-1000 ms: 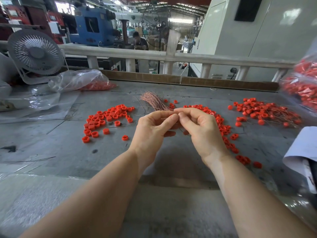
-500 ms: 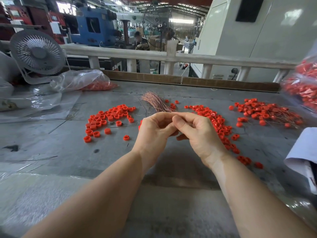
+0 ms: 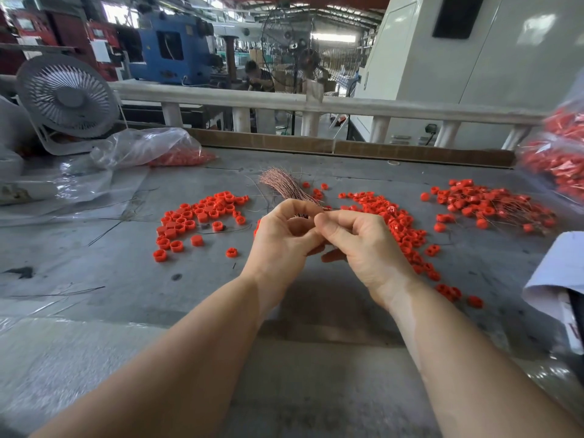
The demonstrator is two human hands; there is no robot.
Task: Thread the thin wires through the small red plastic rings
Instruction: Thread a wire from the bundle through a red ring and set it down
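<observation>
Head view looks down on a grey table (image 3: 132,279) with both hands raised over its middle, fingertips meeting. Left hand (image 3: 281,241) curls its thumb and forefinger together in a pinch; right hand (image 3: 360,245) does likewise, its fingers folded toward the left one. A thin wire (image 3: 327,209) runs out from the pinch toward 2 o'clock. Whether a ring sits between the fingertips cannot be told; the fingers hide it.

Behind the hands, at 12 o'clock, lies a bundle of copper wires (image 3: 284,186), fanned at its far end. Loose red rings (image 3: 196,219) are scattered at 10 o'clock from the hands. A second band of rings (image 3: 401,229) runs from 1 o'clock down to 4 o'clock, just beside the right wrist. Farther out at 2 o'clock is a pile of rings with wires through them (image 3: 486,207).

A white fan (image 3: 68,96) stands at the far left edge, and next to it lies a clear bag (image 3: 148,147) with red pieces inside. Another bag of red parts (image 3: 559,156) hangs at the right edge.
</observation>
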